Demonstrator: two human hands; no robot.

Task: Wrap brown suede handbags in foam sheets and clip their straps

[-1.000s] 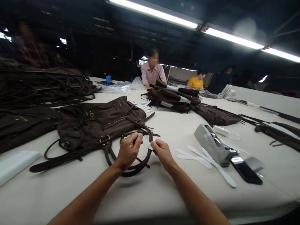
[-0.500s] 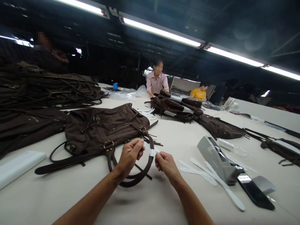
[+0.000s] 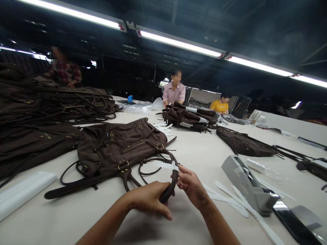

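Observation:
A dark brown handbag (image 3: 102, 139) with brass buckles lies on the table, its looped handles toward me. A white toothed plastic strip (image 3: 167, 165) is wrapped around the handles, with its tail pointing left. My left hand (image 3: 150, 199) is closed around the front bend of the bag handle (image 3: 168, 192), thumb sticking out below. My right hand (image 3: 190, 185) pinches the handle's right side, close to the strip; its fingertips are partly hidden behind the handle.
Loose white strips (image 3: 230, 197), a grey tape dispenser (image 3: 246, 183) and a black phone (image 3: 293, 217) lie on the right. A white slab (image 3: 25, 192) is at left. Brown bags are piled left (image 3: 63, 102) and ahead (image 3: 189, 115). Several people are at work beyond the table.
My left hand has come down from beside the strip onto the handle's front bend. My right hand has shifted from the strip's edge to the handle. The strip's tail now shows on the left.

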